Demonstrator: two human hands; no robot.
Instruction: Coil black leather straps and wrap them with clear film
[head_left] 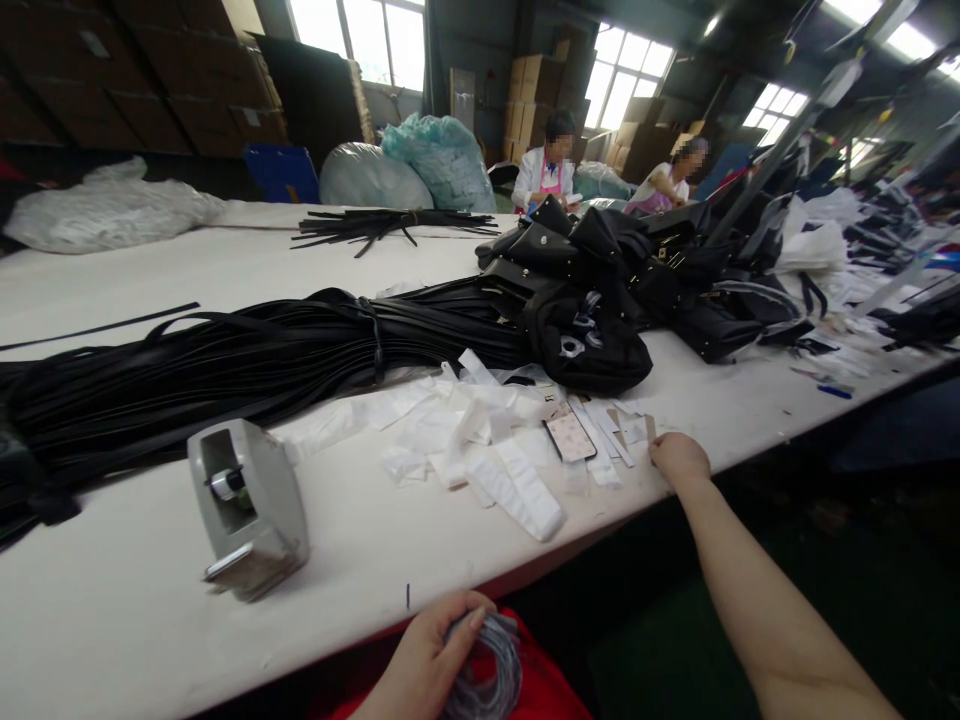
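Note:
My left hand point(433, 648) is low at the table's near edge, closed round a coil of grey cord point(491, 668) over red cloth point(544, 685). My right hand point(679, 458) is stretched out to the table edge, fingers curled down onto the white surface beside scattered white paper strips point(480, 440); what it holds, if anything, is hidden. A phone point(570, 435) lies among the strips just left of that hand. A big bundle of black straps point(225, 370) runs across the table.
A grey tape dispenser point(247, 505) stands near the front left of the white table point(112, 600). Black bags point(592, 330) are heaped at the right. Two people sit at the far end. Cardboard boxes and filled plastic sacks point(442, 160) stand behind.

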